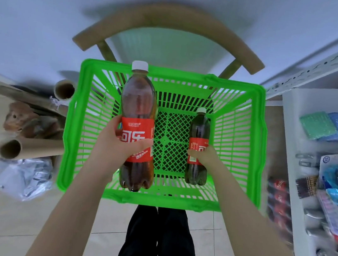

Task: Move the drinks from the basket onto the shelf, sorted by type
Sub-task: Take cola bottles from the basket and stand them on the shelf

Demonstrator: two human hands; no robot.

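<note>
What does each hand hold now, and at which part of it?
The left hand grips one dark plastic cola bottle with a white cap at its red label. The right hand grips a second such bottle, also at the label.

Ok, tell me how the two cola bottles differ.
The bottle in the left hand is raised, cap over the green basket's far rim, and looks bigger; the bottle in the right hand sits deeper and looks smaller. Both: dark cola, red labels, white caps.
</note>
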